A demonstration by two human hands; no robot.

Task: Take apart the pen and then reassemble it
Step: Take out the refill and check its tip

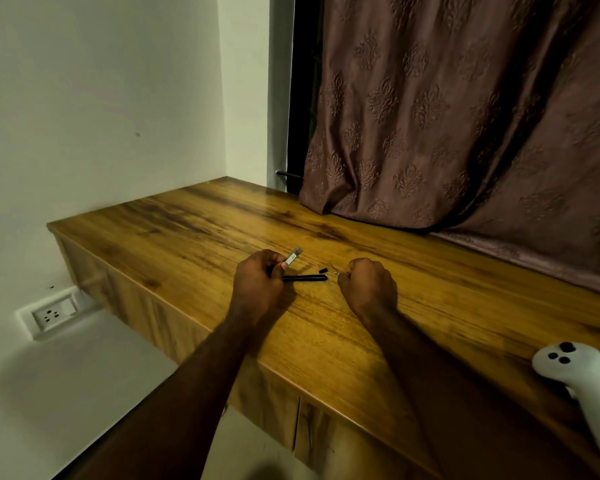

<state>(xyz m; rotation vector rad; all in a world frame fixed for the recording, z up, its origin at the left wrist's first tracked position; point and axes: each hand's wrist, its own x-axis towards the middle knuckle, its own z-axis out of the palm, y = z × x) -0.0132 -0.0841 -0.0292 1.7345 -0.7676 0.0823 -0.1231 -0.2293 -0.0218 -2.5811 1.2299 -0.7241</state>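
Observation:
The pen lies in parts on the wooden desk point(194, 237). My left hand point(257, 284) grips a silver-grey barrel piece point(292, 257) that sticks up and to the right from between its fingers. A thin black tube point(305, 278) lies flat on the desk between my hands, its left end at my left fingers. A small black piece point(322, 270) sits just beyond the tube's right end. My right hand point(369, 284) is curled in a fist just right of these parts. At its fingertips shows a tiny pale part point(336, 271); whether the fingers pinch it is hidden.
A white handheld controller point(589, 386) lies at the desk's near right edge. A brown patterned curtain point(465, 116) hangs down onto the back right of the desk. A wall socket point(54, 313) sits low on the white wall at left.

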